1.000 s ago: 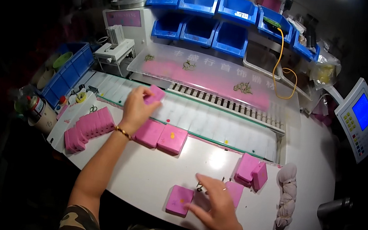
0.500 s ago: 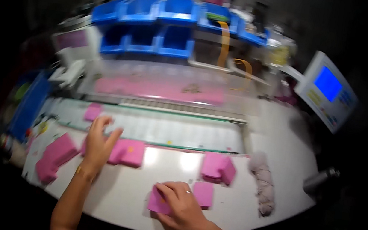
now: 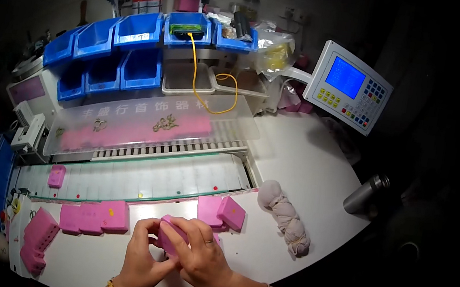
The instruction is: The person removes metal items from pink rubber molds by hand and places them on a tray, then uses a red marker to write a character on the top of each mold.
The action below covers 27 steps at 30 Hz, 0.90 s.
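Observation:
Both my hands meet at the front of the white table, around a pink rubber mold (image 3: 168,241). My left hand (image 3: 140,260) grips its left side with curled fingers, the thumb pressed low. Across the top and right side lie the fingers of my right hand (image 3: 204,261), which hide much of it. Just behind, a small pile of pink molds (image 3: 209,209) has one tilted mold (image 3: 232,213) at its right. Further left are a row of molds (image 3: 93,217) and a stack with holes in its sides (image 3: 42,228). A single mold (image 3: 56,176) rests on the conveyor (image 3: 121,178).
Beyond the conveyor, a clear cover (image 3: 145,123) bears small metal pieces. Blue bins (image 3: 138,29) stand in two rows at the back. On the right are a control panel (image 3: 351,87), a knotted cloth bundle (image 3: 287,219) and a metal flask (image 3: 367,194).
My left hand has come from beside the row of molds to the mold in my right hand. That mold is now raised between both hands. The view has swung right.

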Each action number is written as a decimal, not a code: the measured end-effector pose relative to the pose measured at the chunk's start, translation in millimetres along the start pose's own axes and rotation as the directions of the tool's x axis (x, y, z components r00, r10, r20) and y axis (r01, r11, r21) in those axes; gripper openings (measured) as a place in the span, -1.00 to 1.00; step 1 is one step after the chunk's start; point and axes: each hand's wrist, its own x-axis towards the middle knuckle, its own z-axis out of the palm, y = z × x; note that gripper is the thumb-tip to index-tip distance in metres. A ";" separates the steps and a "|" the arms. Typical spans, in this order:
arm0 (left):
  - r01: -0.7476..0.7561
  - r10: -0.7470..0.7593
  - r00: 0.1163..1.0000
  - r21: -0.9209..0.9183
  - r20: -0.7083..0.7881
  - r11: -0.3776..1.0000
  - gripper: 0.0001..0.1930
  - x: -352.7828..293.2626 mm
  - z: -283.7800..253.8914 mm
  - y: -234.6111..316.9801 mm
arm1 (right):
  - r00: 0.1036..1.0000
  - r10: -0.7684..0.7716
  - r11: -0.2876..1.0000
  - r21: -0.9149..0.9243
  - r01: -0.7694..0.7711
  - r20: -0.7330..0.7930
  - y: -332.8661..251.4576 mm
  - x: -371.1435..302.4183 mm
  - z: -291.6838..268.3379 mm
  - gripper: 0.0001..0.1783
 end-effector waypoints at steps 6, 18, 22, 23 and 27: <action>-0.088 0.078 0.994 0.154 0.071 0.984 -0.32 0.0 -1.3 -12.5 | 0.993 -0.110 0.994 -0.005 0.109 -0.039 2.0 -1.8 8.8 -0.20; 0.117 -0.151 0.986 0.345 0.075 0.931 -0.31 -28.6 -40.5 7.7 | 0.863 0.096 0.753 -0.530 -0.389 -0.496 250.3 44.5 -181.4 -0.40; -0.002 -0.067 0.991 0.506 0.119 0.863 -0.28 -45.9 -43.4 -9.1 | 0.804 0.107 0.641 -0.578 -0.505 -0.584 347.3 35.9 -260.3 -0.44; 0.000 -0.069 0.991 0.507 0.118 0.862 -0.28 -48.7 -42.7 -12.7 | 0.824 0.113 0.652 -0.585 -0.483 -0.555 363.0 31.7 -269.9 -0.45; -0.005 -0.077 0.990 0.585 0.115 0.811 -0.30 -52.1 -41.2 -11.4 | 0.787 0.092 0.622 -0.582 -0.524 -0.610 368.5 31.7 -271.2 -0.53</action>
